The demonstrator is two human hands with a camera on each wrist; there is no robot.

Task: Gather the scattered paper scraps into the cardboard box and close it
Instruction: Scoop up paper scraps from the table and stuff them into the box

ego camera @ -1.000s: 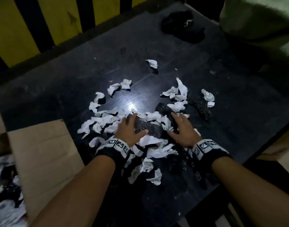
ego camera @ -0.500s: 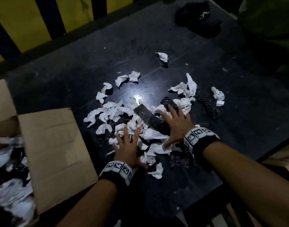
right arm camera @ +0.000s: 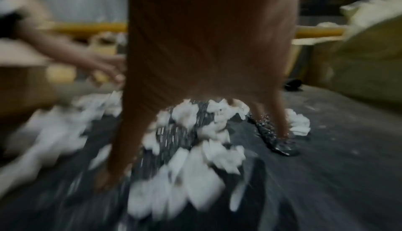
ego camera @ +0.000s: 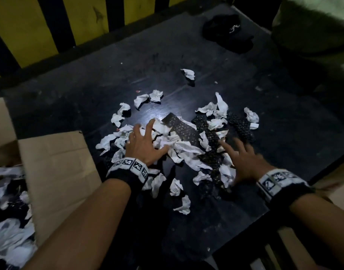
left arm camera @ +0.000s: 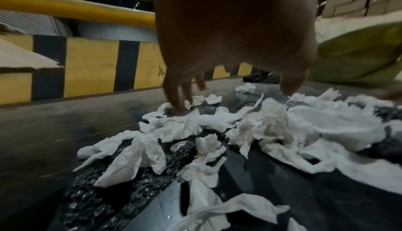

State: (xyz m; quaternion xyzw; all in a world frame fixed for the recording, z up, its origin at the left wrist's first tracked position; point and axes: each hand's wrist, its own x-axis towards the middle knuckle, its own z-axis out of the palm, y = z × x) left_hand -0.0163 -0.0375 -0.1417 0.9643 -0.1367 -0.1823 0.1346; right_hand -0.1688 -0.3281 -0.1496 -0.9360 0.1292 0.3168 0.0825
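Observation:
White crumpled paper scraps (ego camera: 184, 149) (left arm camera: 272, 124) (right arm camera: 195, 162) lie scattered on a dark table (ego camera: 284, 117), mixed with black bubble-wrap strips (ego camera: 241, 127). My left hand (ego camera: 143, 142) hovers with spread fingers over the left side of the pile. My right hand (ego camera: 243, 160), blurred by motion, has its fingers spread over the right side. Neither hand holds anything. The open cardboard box (ego camera: 56, 172) stands at the left, holding paper and black scraps (ego camera: 9, 230).
A black cap (ego camera: 227, 32) lies at the table's far side. A yellow-and-black barrier (ego camera: 79, 20) (left arm camera: 93, 66) runs behind the table. A large pale sack (ego camera: 313, 26) sits at the far right. One scrap (ego camera: 188, 74) lies apart, further back.
Both hands have moved apart and spread wider over the pile; the right hand has pulled back towards me and to the right, the left has reached forward.

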